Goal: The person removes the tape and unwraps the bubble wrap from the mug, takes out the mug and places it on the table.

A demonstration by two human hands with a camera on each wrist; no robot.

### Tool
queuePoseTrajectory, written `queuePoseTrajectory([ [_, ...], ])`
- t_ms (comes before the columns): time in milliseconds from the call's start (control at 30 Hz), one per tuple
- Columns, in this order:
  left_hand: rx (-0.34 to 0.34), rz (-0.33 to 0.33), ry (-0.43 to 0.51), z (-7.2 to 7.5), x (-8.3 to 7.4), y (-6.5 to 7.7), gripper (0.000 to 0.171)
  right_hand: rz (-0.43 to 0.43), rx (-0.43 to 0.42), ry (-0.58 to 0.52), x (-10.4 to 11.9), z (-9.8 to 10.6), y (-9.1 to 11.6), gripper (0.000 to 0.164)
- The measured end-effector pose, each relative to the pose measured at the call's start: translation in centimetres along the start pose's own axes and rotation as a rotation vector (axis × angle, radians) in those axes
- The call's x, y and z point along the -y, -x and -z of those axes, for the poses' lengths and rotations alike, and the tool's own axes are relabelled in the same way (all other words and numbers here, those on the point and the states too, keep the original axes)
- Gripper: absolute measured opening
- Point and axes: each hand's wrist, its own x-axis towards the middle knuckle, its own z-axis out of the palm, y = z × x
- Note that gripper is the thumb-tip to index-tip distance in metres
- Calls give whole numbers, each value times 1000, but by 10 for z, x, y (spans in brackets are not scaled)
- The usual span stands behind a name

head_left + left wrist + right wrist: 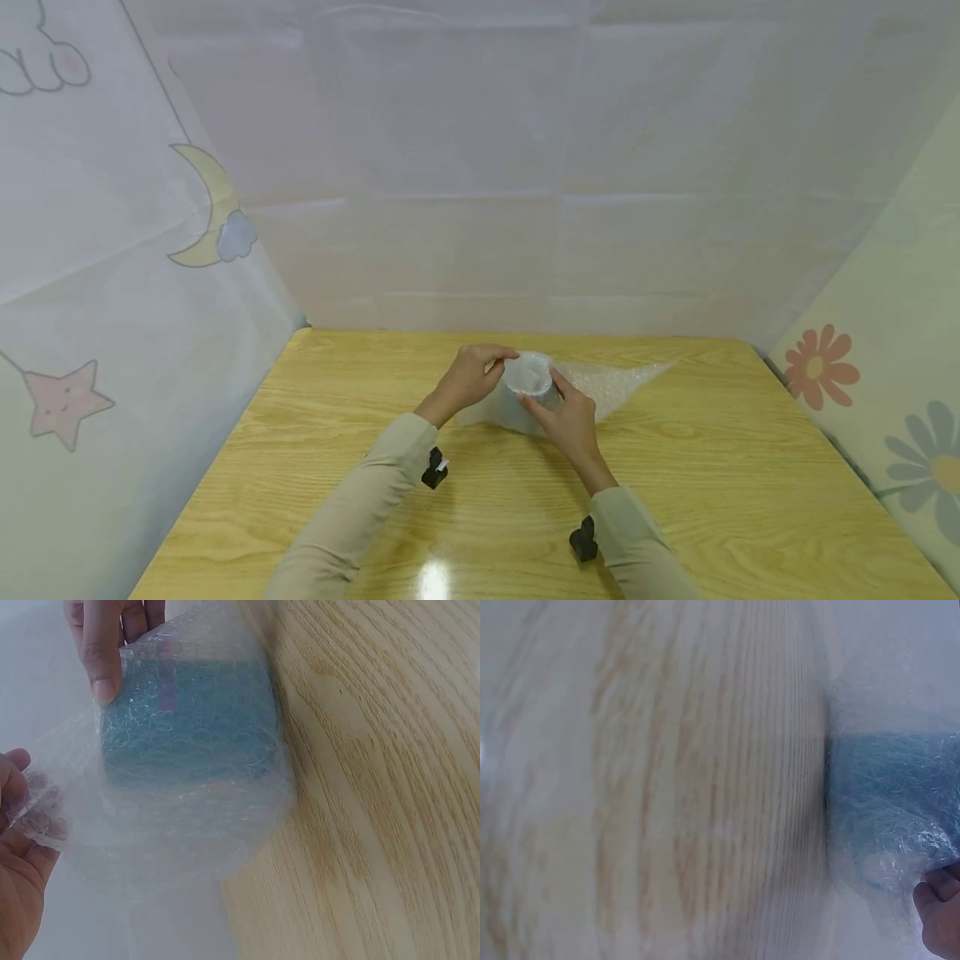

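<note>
My left grip [468,377] pinches bubble wrap [603,385], my right grip [572,418] holds the wrapped blue object [195,727]; overpulling could tear the wrap.

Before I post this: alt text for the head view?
A person's right hand grips a bubble-wrapped object on a wooden table, while the left hand pinches the wrap near its top. Loose wrap spreads to the right; pale backdrops stand behind and at both sides.

Bubble wrap [165,832] blurs the teal object [202,735] inside.
</note>
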Motion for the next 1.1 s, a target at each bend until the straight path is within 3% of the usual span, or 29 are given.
queuePoseTrajectory([
  [267, -15, 39, -15, 1, 2, 2, 26, -10, 7, 0, -1, 0, 0, 81],
  [867, -163, 73, 47, 1, 8, 5, 25, -35, 17, -5, 0, 0, -1, 81],
  [1100, -199, 139, 109, 3, 7, 5, 25, -44, 19, -10, 1, 0, -1, 82],
])
